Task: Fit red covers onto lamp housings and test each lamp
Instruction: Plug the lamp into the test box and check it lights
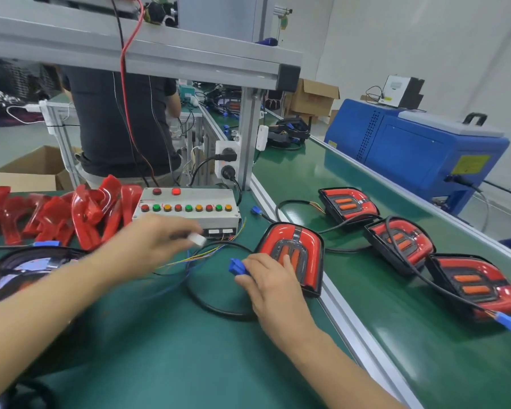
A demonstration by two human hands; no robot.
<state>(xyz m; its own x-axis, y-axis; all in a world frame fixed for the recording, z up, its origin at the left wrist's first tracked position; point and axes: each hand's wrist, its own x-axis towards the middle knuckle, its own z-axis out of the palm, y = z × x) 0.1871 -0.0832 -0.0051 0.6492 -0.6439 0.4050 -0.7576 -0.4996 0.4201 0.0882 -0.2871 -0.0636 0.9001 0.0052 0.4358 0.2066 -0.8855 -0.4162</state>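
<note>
While the test box [186,212] sits at twelve o'clock on the green bench [165,349], both hands are busy with plugs. The left hand [157,240] reaches toward the box front, fingers curled round a small white connector [197,239]; it is blurred, so just how the grip sits I cannot tell. The right hand [270,286] lies at three o'clock of it, pinching a blue plug [237,267] that pokes out toward nine o'clock from its fingertips [250,261].

Just beyond those fingers, at one o'clock and touching the back of the hand or very nearly, lies the covered lamp [291,255], red cover up, right at the bench edge. Its black cable [216,305] loops round at six o'clock of the plug.

My read on handling: the plug is light, hard plastic, best pinched on its flat sides, never pulled by the thin coloured wires [201,255], which look fragile. The lamp looks rigid, glossy and probably slippery; take it by the black housing rim, not the red lens.

Three more covered lamps [398,242] lie on the conveyor belt [396,335] at three o'clock. Loose red covers [71,215] pile up at ten o'clock, and a bare housing [24,273] waits at nine.
</note>
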